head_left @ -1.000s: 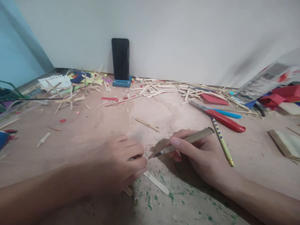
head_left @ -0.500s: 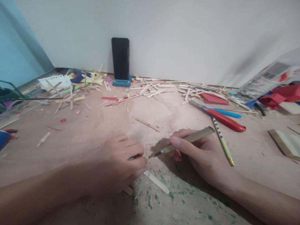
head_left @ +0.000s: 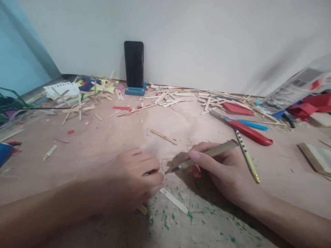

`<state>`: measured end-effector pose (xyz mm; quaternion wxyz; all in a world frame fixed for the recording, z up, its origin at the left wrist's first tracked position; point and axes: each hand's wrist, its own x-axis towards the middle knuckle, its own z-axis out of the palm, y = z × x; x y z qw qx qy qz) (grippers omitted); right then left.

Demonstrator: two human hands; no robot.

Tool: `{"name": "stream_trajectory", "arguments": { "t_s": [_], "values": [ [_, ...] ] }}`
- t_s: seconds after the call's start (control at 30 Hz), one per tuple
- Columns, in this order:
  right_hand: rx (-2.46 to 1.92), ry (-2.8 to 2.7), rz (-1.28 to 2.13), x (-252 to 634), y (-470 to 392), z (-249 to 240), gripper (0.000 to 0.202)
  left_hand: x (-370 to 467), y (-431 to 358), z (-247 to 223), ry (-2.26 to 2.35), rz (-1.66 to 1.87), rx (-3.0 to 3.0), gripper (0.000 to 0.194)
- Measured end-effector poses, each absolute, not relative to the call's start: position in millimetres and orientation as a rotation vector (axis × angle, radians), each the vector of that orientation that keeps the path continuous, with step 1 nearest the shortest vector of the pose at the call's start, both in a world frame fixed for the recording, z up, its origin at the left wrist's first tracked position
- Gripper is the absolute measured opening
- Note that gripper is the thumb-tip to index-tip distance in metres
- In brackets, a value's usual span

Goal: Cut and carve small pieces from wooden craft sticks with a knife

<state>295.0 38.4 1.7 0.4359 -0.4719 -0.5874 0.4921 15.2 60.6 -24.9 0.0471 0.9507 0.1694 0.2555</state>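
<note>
My left hand (head_left: 137,179) rests on the table with its fingers curled together; whatever is under them is hidden. A pale craft stick (head_left: 174,200) sticks out from beneath its fingertips, and the rounded end of another stick (head_left: 143,209) shows below the palm. In my right hand (head_left: 219,165) a tan-handled craft knife (head_left: 210,154) is pinched like a pen, its tip pointing left, close to my left fingertips. A notched stick (head_left: 163,136) lies on the table beyond both hands.
A black phone (head_left: 133,64) stands in a blue holder (head_left: 135,90) by the wall. Loose sticks (head_left: 168,99) litter the back. To the right are red-and-blue-handled pliers (head_left: 249,132), a dotted pencil (head_left: 247,156) and a wooden block (head_left: 317,158).
The whole view has shifted very slightly, so things appear a little further right. Both hands keep the same pose, and the knife stays in my right hand.
</note>
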Motion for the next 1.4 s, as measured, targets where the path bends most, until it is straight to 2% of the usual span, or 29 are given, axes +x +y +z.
{"name": "stream_trajectory", "arguments": {
  "t_s": [1.4],
  "values": [
    [-1.194, -1.452, 1.233, 294.5, 39.2, 3.7, 0.032, 15.1, 61.7, -23.2, 0.51, 0.772, 2.927, 0.021]
  ]
}}
